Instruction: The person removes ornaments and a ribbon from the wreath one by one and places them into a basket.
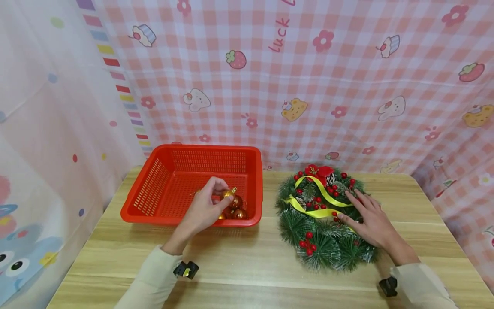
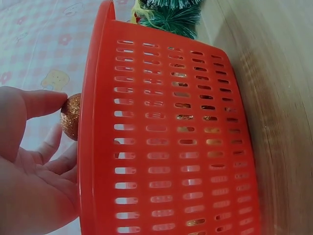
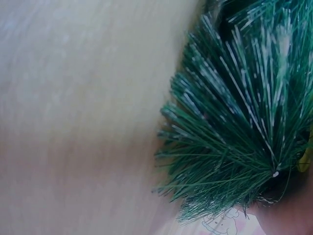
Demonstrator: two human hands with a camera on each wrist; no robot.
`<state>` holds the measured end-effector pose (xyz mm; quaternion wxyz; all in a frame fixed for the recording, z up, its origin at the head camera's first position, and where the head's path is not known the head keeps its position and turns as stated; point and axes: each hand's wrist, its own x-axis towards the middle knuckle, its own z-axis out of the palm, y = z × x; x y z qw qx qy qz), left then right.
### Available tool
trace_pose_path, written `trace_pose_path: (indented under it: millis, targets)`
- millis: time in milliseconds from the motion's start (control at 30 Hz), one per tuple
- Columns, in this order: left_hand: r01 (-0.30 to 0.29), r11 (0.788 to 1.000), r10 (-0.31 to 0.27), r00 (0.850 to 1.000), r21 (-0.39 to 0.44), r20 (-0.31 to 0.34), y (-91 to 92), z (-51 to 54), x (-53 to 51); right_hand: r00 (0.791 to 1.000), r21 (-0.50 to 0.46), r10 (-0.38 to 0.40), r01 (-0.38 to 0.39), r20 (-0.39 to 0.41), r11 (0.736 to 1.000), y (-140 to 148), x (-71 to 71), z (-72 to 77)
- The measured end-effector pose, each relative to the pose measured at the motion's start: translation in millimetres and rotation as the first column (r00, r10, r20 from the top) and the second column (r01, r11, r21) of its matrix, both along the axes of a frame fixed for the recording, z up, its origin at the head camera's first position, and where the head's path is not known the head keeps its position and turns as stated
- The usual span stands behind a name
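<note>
My left hand (image 1: 208, 204) pinches a glittery gold bauble (image 1: 227, 194) between thumb and fingers, over the front right part of a red plastic basket (image 1: 150, 184). In the left wrist view the bauble (image 2: 71, 117) shows just past the basket's rim. Several shiny copper-gold baubles (image 1: 239, 213) lie in the basket beneath it. To the right, a green Christmas wreath (image 1: 297, 225) lies on the table with red berries, a red flower (image 1: 319, 172) and a yellow ribbon (image 1: 322, 213). My right hand (image 1: 372, 221) rests on the wreath's right side, fingers spread.
The basket and wreath stand side by side on a wood-grain table (image 1: 247, 266). A pink checked curtain (image 1: 270, 107) hangs behind the table's far edge, and a white patterned curtain (image 1: 50, 128) hangs at the left.
</note>
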<state>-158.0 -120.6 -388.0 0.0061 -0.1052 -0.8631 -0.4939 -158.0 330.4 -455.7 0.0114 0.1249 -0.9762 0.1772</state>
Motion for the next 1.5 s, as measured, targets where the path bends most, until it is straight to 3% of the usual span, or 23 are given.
trace_pose_path:
  millis: [233,600,767,1000,1133,1333,1500]
  targets:
    - [0.033,0.991,-0.037,0.999,-0.128,-0.028,6.5,-1.8,2.3,1.000,0.000,-0.006,0.006,-0.001,1.000,1.0,2.5,-0.9]
    - [0.111,0.974,-0.120,0.992,-0.196,-0.033,45.6,-8.5,6.2,1.000,-0.009,-0.014,0.014,0.005,1.000,-0.6,1.5,-6.8]
    - [0.105,0.948,-0.117,0.993,-0.301,-0.021,57.3,-14.4,7.0,1.000,-0.021,-0.022,0.022,0.005,1.000,-1.4,1.6,-7.3]
    - [0.067,0.879,-0.081,0.997,-0.472,-0.009,66.1,-20.6,7.1,1.000,-0.030,-0.032,0.031,-0.001,0.999,-0.4,2.3,-5.6]
    - [0.066,0.847,-0.088,0.996,-0.528,-0.016,67.9,-22.4,6.4,0.999,-0.030,-0.035,0.035,-0.007,0.999,-0.2,2.3,-4.4]
    - [0.075,0.828,-0.101,0.995,-0.555,-0.015,68.9,-22.5,5.7,0.999,-0.060,-0.036,0.035,-0.015,0.998,0.9,2.5,-3.7]
    - [0.074,0.823,-0.107,0.994,-0.563,-0.026,69.5,-21.9,4.8,0.997,-0.147,-0.032,0.022,-0.065,0.989,4.3,5.7,-3.3]
